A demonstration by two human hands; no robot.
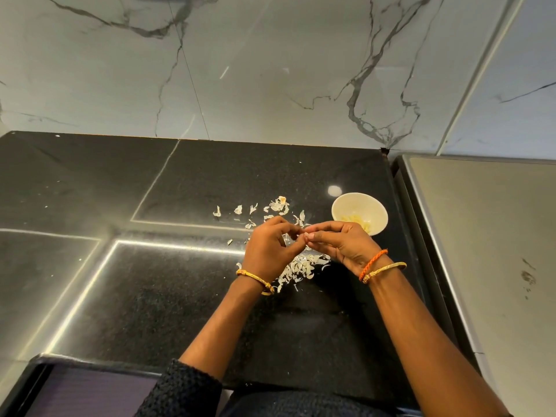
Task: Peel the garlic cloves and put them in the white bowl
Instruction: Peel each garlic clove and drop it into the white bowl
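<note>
My left hand (269, 246) and my right hand (338, 243) meet fingertip to fingertip above the black counter, pinching a small garlic clove (304, 236) that is mostly hidden between them. The white bowl (359, 212) stands just beyond my right hand, with several pale peeled cloves (358, 221) inside. Papery garlic skins (301, 267) lie in a heap under my hands, and more skins (278, 206) are scattered farther back.
The black granite counter (150, 281) stretches left and forward, with a marble wall (270, 70) behind it. A grey steel surface (487, 236) borders the counter on the right, close to the bowl. The counter's front edge runs along the bottom left.
</note>
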